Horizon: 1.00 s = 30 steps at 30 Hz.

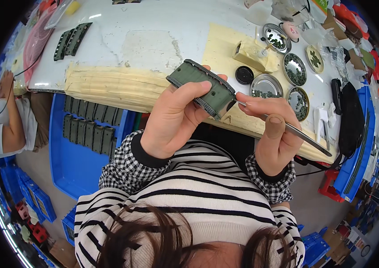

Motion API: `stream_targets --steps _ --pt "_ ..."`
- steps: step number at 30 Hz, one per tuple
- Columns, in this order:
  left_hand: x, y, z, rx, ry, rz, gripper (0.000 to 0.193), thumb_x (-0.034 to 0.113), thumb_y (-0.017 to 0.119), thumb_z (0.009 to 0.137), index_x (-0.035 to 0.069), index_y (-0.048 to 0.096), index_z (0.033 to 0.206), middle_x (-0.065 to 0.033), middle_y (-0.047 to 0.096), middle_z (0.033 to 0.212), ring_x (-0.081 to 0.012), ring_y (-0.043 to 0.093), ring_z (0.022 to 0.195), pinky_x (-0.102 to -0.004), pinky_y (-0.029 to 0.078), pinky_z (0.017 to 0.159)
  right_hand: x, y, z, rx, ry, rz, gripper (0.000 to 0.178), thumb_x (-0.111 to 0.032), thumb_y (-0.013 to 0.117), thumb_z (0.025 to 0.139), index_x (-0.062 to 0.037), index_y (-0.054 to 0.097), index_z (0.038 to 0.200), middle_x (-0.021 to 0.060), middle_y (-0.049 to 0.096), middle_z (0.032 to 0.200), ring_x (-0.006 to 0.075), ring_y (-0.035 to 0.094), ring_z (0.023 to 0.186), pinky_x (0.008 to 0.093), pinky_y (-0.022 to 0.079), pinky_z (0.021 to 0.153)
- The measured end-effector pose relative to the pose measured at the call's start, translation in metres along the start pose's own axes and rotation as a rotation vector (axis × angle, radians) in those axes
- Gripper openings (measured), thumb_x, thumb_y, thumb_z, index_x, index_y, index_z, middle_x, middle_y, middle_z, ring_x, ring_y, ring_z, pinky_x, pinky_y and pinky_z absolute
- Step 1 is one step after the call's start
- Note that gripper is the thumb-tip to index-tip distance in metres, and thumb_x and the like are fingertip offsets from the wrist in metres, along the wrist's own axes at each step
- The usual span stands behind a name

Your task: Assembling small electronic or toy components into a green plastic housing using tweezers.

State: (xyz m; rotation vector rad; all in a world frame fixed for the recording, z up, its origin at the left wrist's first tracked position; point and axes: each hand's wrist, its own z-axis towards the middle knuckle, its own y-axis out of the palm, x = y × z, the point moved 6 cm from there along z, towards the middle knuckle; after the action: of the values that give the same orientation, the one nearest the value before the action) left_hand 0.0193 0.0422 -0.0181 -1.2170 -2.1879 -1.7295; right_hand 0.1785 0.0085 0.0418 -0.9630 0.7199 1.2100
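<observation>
Your left hand point(171, 114) pinches the green panel point(218, 98) above the table's padded edge point(122, 91), while your right hand point(278, 129) grips a slim metal tool point(307, 137) by its right end. Probably light and stiff, so steady the broad middle, sparing those ridged dark borders; it's dull green, round-holed.

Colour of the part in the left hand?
The part is dull, dark green; best in the head view.

Left hand point(169, 118) raised, thumb point(193, 91) extended, right hand point(283, 134) near it, fingers point(265, 106) pointing left in a pinch
</observation>
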Motion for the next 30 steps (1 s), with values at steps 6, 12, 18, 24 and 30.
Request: stream_targets --steps 6,12,18,24,30 --pt "0.0005 0.0004 -0.001 -0.011 0.014 0.021 0.039 0.008 0.053 0.093 0.001 0.043 0.129 -0.0197 0.056 0.125 -0.0237 0.061 0.11 -0.0361 0.053 0.093 -0.0015 0.0007 0.0009 -0.009 -0.008 -0.026 0.02 -0.013 0.053 0.097 0.0015 0.067 0.097 0.0139 0.071 0.098 0.0214 0.064 0.083 0.0299 0.049 0.075" --pt "0.0017 0.002 -0.0023 -0.011 0.017 0.029 0.039 0.008 0.052 0.093 0.0 0.043 0.13 -0.02 0.055 0.126 -0.0237 0.061 0.11 -0.0359 0.054 0.092 -0.0033 0.0008 0.0025 -0.04 -0.015 -0.071 0.019 -0.012 0.053 0.097 0.0017 0.067 0.096 0.0143 0.071 0.097 0.0215 0.064 0.082 0.0298 0.049 0.075" --pt "0.0004 -0.0002 -0.002 0.002 0.025 0.052 0.04 0.008 0.052 0.093 0.0 0.042 0.13 -0.0203 0.055 0.126 -0.0239 0.061 0.109 -0.0356 0.054 0.093 -0.0037 0.0014 0.0024 -0.043 -0.007 -0.076 0.017 -0.009 0.055 0.095 0.0027 0.067 0.095 0.0139 0.07 0.097 0.0205 0.064 0.08 0.0286 0.05 0.072" --pt "-0.0023 -0.0009 -0.0013 0.002 0.036 0.04 0.04 0.009 0.053 0.093 0.0 0.041 0.13 -0.0195 0.054 0.126 -0.0239 0.06 0.11 -0.0364 0.053 0.093 -0.0045 0.002 0.0027 -0.053 -0.035 -0.109 0.012 -0.005 0.058 0.093 0.0027 0.067 0.096 0.0148 0.07 0.097 0.0212 0.065 0.081 0.0289 0.051 0.072" --pt "-0.0025 0.0004 -0.0019 0.005 0.075 -0.001 0.033 0.008 0.057 0.091 0.002 0.045 0.12 -0.0174 0.058 0.119 -0.0209 0.063 0.101 -0.0334 0.059 0.08 -0.0073 0.003 0.0028 -0.104 -0.073 -0.172 0.011 -0.003 0.06 0.09 0.0024 0.067 0.097 0.0163 0.07 0.099 0.0229 0.066 0.084 0.029 0.052 0.074"
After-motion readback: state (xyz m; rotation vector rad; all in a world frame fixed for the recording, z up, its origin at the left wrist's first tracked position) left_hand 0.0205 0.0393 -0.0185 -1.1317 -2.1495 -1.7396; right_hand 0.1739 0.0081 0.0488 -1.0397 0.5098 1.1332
